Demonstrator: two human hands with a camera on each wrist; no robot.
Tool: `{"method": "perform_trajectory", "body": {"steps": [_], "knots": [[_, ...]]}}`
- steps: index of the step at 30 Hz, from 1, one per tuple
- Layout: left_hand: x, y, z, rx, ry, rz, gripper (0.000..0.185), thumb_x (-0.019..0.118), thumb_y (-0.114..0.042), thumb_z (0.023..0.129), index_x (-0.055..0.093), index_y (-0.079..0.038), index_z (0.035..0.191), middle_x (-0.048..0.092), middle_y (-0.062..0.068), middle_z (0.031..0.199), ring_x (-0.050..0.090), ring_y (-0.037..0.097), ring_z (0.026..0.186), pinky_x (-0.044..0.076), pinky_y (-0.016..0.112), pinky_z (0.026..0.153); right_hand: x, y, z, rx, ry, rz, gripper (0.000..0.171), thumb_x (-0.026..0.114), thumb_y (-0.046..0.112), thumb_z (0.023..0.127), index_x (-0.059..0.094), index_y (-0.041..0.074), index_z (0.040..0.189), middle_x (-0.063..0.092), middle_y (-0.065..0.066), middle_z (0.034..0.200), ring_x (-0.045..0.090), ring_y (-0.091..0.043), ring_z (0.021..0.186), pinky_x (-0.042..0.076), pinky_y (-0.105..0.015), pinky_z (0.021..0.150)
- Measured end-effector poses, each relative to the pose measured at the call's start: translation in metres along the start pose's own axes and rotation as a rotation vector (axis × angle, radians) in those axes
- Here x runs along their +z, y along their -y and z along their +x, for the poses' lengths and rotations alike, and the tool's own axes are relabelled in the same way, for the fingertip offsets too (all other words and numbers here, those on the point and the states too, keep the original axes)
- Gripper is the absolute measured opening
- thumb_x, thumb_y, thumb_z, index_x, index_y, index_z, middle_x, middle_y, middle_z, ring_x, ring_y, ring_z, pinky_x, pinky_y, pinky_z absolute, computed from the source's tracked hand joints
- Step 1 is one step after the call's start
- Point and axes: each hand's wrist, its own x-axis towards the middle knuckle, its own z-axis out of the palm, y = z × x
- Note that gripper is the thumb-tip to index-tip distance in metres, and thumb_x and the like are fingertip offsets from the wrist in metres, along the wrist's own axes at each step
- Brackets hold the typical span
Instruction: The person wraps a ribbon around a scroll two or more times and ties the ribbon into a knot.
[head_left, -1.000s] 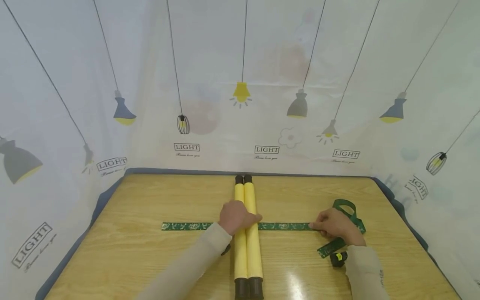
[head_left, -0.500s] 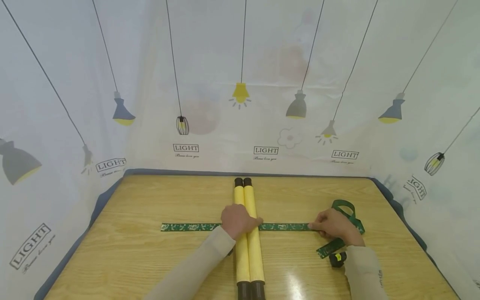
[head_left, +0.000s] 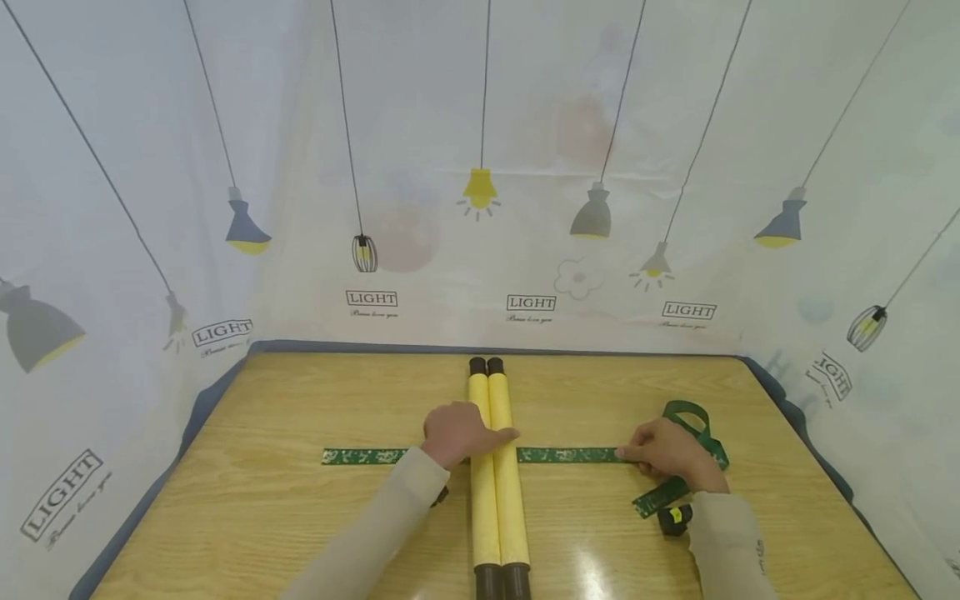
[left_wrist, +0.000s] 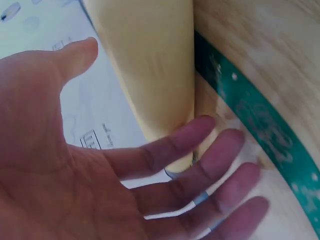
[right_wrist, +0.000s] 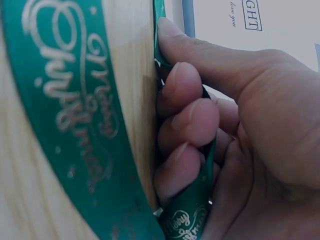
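1. our ribbon [head_left: 568,455] runs flat across the table [head_left: 225,517], under two yellow tubes [head_left: 510,508] lying side by side.
2. our right hand [head_left: 667,450] pinches it beyond them; our left hand [head_left: 453,433], fingers loosely spread, grips nothing; whether it touches the tubes, we cannot tell.
3. we seem to be lining up tubes and ribbon; next probably calls for folding an end over.

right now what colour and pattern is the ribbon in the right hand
Green with pale lettering and dots; the ribbon shows best in the right wrist view.
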Motion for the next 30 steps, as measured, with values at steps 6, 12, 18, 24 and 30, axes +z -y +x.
{"method": "perform_trajectory", "body": {"steps": [6, 12, 18, 24, 30], "knots": [[-0.006, 0.022, 0.003, 0.096, -0.021, -0.079, 0.071, 0.060, -0.077, 0.086, 0.073, -0.007, 0.088, 0.071, 0.015, 0.100, 0.062, 0.040, 0.111, 0.055, 0.049, 0.077, 0.001, -0.001, 0.000, 0.004, -0.004, 0.008, 0.027, 0.075, 0.031, 0.095, 0.069, 0.008, 0.083, 0.061, -0.002, 0.062, 0.052, -0.015, 0.057, 0.048, -0.030, 0.057], [-0.008, 0.062, 0.011, 0.310, 0.046, -0.128, 0.088, 0.066, -0.069, 0.088, 0.051, -0.007, 0.149, 0.048, 0.022, 0.151, 0.037, 0.041, 0.147, 0.045, 0.056, 0.111, 0.003, -0.001, -0.001, 0.000, -0.013, 0.008, 0.028, 0.075, 0.033, 0.094, 0.070, 0.007, 0.085, 0.060, -0.002, 0.062, 0.050, -0.015, 0.055, 0.047, -0.031, 0.057], [-0.009, 0.104, 0.011, 0.430, 0.083, -0.203, 0.092, 0.079, -0.057, 0.084, 0.043, -0.012, 0.156, 0.038, 0.018, 0.160, 0.029, 0.038, 0.152, 0.037, 0.058, 0.118, 0.002, 0.000, -0.002, -0.008, -0.024, -0.013, 0.030, 0.076, 0.035, 0.094, 0.069, 0.007, 0.084, 0.060, -0.002, 0.063, 0.052, -0.016, 0.057, 0.047, -0.032, 0.057], [-0.005, 0.133, 0.006, 0.499, 0.033, -0.189, 0.089, 0.088, -0.045, 0.078, 0.051, -0.007, 0.149, 0.052, 0.018, 0.144, 0.045, 0.036, 0.135, 0.045, 0.053, 0.111, 0.002, 0.002, -0.004, -0.001, -0.014, 0.007, 0.028, 0.076, 0.032, 0.094, 0.069, 0.006, 0.084, 0.060, -0.003, 0.062, 0.050, -0.016, 0.056, 0.046, -0.032, 0.057], [-0.006, 0.140, -0.002, 0.433, -0.015, -0.185, 0.058, 0.090, -0.038, 0.078, 0.067, -0.007, 0.121, 0.054, 0.007, 0.108, 0.043, 0.021, 0.101, 0.048, 0.042, 0.089, 0.002, 0.003, -0.004, 0.009, -0.016, 0.010, 0.028, 0.075, 0.032, 0.094, 0.069, 0.006, 0.085, 0.060, -0.003, 0.063, 0.050, -0.015, 0.056, 0.046, -0.031, 0.056]]}}
